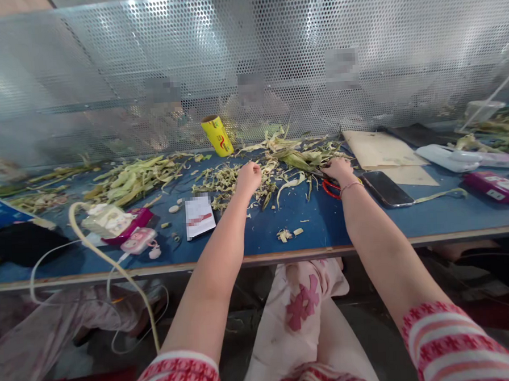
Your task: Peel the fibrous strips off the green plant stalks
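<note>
My left hand (249,178) is closed in a loose fist on the pile of pale green husk scraps (223,178) in the middle of the blue table (307,222). Whether it grips any scraps I cannot tell. My right hand (339,170) rests at the right end of a heap of green leaves and stalks (297,157), fingers curled over the red-handled scissors (331,187) that lie under the wrist. A red string bracelet circles that wrist.
A yellow roll (217,135) leans against the perforated metal screen (247,60). Black phone (386,188) and cardboard (383,152) lie right of my hand. White card (199,217), pink devices (131,228) and cables lie left. More husks (134,177) are spread far left. People sit behind the screen.
</note>
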### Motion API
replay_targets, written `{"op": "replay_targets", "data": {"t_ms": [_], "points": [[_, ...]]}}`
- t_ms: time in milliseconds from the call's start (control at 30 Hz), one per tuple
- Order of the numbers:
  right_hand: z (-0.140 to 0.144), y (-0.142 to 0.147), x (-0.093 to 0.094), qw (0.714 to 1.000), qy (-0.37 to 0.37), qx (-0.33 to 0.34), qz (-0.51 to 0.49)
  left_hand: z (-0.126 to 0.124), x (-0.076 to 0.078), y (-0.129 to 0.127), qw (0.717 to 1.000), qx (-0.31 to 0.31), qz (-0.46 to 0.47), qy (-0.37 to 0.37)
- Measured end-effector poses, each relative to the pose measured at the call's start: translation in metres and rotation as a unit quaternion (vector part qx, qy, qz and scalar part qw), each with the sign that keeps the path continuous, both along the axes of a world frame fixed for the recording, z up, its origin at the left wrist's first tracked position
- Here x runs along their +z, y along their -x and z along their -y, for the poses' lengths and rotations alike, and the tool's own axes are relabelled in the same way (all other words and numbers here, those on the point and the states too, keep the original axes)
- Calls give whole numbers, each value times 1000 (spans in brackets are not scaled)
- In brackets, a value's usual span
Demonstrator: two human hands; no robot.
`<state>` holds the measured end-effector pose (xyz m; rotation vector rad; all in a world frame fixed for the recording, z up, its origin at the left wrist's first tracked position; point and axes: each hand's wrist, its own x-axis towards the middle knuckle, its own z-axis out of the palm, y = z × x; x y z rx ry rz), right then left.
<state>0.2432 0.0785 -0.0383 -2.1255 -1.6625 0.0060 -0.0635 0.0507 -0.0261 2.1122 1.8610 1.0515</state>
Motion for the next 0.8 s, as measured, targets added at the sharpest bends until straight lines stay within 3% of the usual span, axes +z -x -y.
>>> {"op": "replay_targets", "data": {"t_ms": [100, 200, 433, 633, 800], "points": [[1, 11, -4, 998, 48, -32, -19, 1, 0, -1, 1000, -7, 3, -3], [0, 13, -3, 998, 50, -13, -37, 1, 0, -2, 1000, -10, -1, -6], [5, 25, -3, 994, -93, 36, 38, 3, 2, -4, 1000, -18, -6, -8], [4, 50, -7, 989, 42, 129, 59, 6, 3, -6, 999, -24, -13, -16], [-4, 52, -10, 994, 9, 102, 40, 8, 5, -8, 999, -24, -11, -19]]}}
